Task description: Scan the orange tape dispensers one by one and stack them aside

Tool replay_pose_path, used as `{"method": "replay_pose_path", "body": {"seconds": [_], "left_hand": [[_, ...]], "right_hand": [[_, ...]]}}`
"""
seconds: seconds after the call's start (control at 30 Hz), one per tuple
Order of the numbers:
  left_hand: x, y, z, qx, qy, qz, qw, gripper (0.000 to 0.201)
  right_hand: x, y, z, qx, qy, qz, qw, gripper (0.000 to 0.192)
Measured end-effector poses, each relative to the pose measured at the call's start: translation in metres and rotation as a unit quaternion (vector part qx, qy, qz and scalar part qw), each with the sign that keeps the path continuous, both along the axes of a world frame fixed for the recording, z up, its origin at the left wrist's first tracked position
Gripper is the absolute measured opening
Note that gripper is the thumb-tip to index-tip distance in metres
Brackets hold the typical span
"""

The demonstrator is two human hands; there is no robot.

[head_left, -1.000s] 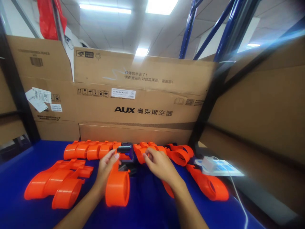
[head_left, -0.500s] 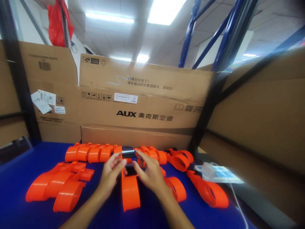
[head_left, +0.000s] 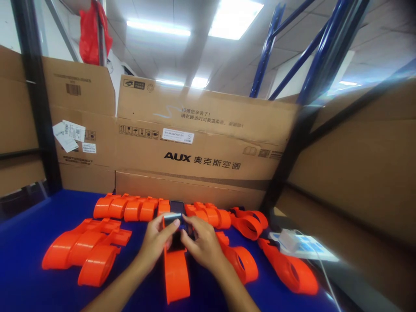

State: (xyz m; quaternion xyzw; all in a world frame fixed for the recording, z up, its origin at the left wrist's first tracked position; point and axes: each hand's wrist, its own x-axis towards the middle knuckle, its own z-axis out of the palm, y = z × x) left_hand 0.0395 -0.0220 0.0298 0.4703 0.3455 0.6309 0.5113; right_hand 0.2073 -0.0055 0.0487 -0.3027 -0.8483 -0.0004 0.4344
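A small dark block with a pale, shiny top edge [head_left: 172, 218] is gripped between my two hands. My left hand [head_left: 156, 238] pinches its left side, the thumb lying across its front. On the other side, the fingers and thumb of my right hand [head_left: 203, 242] are closed on its right end, where a bit of blue shows. Directly below hangs or stands an orange looped band [head_left: 177, 277] with a dark part at its top; whether it is joined to the block I cannot tell. Just behind my hands is a dark square piece [head_left: 177, 207].
Orange looped bands [head_left: 104, 208] line the back of the blue tabletop [head_left: 22, 242]. More orange bands [head_left: 82, 249] lie at left and right. A white power strip [head_left: 305, 246] with a plug and cable sits at right. Cardboard [head_left: 201, 186] and dark posts [head_left: 286, 156] enclose the table.
My hands and the dark block have come slightly lower and nearer. The block has tilted, and my left thumb now lies over its front. The whole view has shifted slightly.
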Motion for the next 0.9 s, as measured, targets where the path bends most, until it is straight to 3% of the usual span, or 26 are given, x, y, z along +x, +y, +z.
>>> {"method": "replay_pose_path", "body": {"seconds": [0.37, 0.53, 0.7, 0.9], "left_hand": [[-0.002, 0.002, -0.001, -0.004, 0.009, -0.031, 0.999, 0.049], [-0.002, 0.005, -0.004, -0.031, -0.043, -0.049, 0.997, 0.041], [-0.001, 0.003, 0.002, -0.040, -0.104, -0.059, 0.992, 0.042], [-0.001, 0.004, 0.002, -0.054, -0.098, -0.062, 0.992, 0.045]], "right_hand": [[0.003, 0.001, 0.004, -0.055, 0.017, 0.029, 0.998, 0.023], [0.003, 0.003, 0.001, -0.034, 0.037, 0.023, 0.998, 0.036], [0.004, 0.001, 0.007, -0.014, -0.020, 0.038, 0.999, 0.048], [0.009, 0.001, 0.012, 0.029, -0.060, 0.051, 0.996, 0.056]]}}
